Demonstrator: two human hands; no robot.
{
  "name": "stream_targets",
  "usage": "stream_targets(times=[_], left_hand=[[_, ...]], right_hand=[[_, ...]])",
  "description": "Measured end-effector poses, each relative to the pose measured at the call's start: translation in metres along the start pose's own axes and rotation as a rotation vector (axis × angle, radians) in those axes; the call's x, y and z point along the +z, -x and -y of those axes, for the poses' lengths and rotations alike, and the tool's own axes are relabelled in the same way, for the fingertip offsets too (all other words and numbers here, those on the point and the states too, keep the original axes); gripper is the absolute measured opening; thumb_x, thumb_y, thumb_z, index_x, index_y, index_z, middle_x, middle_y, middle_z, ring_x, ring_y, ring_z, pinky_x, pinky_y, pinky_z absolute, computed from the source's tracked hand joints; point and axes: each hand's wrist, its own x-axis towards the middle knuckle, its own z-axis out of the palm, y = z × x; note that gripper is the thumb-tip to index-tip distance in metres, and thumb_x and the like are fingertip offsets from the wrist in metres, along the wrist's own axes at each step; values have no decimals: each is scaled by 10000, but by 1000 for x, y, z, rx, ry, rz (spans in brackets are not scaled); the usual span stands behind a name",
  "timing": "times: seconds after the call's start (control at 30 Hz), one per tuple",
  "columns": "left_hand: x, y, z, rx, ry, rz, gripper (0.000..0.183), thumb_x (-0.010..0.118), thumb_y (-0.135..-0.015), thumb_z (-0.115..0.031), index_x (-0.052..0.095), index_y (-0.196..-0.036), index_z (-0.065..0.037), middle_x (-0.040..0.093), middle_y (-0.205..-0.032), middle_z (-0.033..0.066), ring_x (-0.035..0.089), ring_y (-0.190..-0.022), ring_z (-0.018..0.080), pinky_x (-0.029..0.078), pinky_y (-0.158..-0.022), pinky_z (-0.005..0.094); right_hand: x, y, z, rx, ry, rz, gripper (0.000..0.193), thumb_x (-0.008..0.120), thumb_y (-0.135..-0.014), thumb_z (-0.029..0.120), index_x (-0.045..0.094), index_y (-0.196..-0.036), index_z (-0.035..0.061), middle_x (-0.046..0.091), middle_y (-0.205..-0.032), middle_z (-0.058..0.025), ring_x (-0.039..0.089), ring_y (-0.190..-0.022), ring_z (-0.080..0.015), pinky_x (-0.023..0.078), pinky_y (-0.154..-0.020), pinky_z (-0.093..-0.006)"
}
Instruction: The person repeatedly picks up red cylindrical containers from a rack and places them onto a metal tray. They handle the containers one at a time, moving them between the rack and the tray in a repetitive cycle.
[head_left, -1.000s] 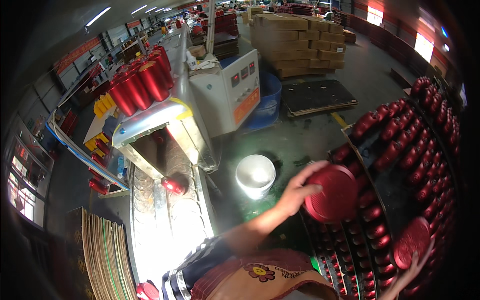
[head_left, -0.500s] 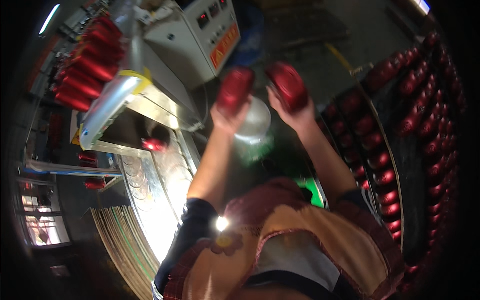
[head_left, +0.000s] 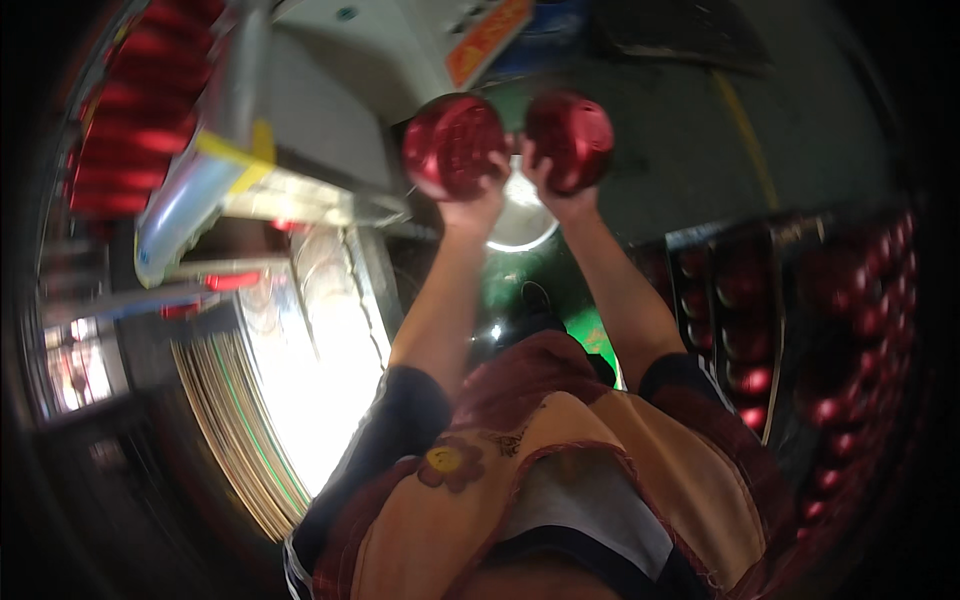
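A shiny red rounded metal cylinder (head_left: 445,150) is held in my left hand (head_left: 478,205), its round end turned toward me. With my right hand (head_left: 570,200) I grip a second red cylinder (head_left: 575,140) of the same kind. The two pieces are side by side in front of me, a small gap between them, and my fingers wrap around their inner and near sides. Motion smears the faint marks on their faces. Below my hands lies a pale round object (head_left: 520,220), partly covered by them.
To the right, racks (head_left: 775,330) hold several rows of red pieces (head_left: 750,380). At the left are a brightly lit metal conveyor (head_left: 330,290), a stack of boards (head_left: 240,430) and hanging red cylinders (head_left: 145,110). Beyond stands a grey control cabinet (head_left: 400,40).
My hands have drawn closer together, and both red cylinders have turned so that their round ends face me more. The whole view has shifted, and the cabinet now sits higher in it.
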Motion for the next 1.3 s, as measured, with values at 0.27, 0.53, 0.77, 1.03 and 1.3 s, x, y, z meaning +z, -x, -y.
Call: stream_targets(times=[0.27,0.53,0.77,1.03,1.3], left_hand=[[1,76,68,33,79,216,823,611,-802,-599,410,-1469,-161,420,-1452,192,557,-1127,360,575,-661,428],[-8,340,154,677,-555,-55,658,562,-933,-289,358,-1510,-48,421,-1519,164,479,-1347,342,391,-1123,527],[19,539,247,1273,-980,-667,779,658,-843,-317,373,-1516,-47,458,-1479,183,456,-1346,294,368,-1128,419],[72,685,245,1833,-1347,-1695,566,673,-895,-117,516,-1439,-96,568,-1357,113,578,-1183,220,446,-1042,338],[43,769,16,2070,-1640,-2020,587,746,-795,-152,599,-1356,-239,441,-1490,132,498,-1325,321,459,-1055,390]], right_hand=[[13,51,-18,157,30,-170,731,717,-839,403,420,-1473,192,335,-1573,-78,437,-1334,-276,485,-906,-471],[-19,83,-136,139,997,-292,702,623,-929,296,315,-1539,136,322,-1572,-147,438,-1350,-340,427,-1066,-529],[-145,22,-305,-2,2339,242,547,788,-790,50,608,-1307,56,561,-1357,-125,536,-1226,-247,398,-1076,-358],[-314,28,-398,176,2617,668,501,787,-713,37,728,-1142,290,487,-1378,-101,536,-1217,-335,476,-1009,-411],[-309,25,-441,-25,3000,792,617,784,-733,44,658,-1285,290,415,-1441,-195,381,-1316,-418,382,-1087,-457]])
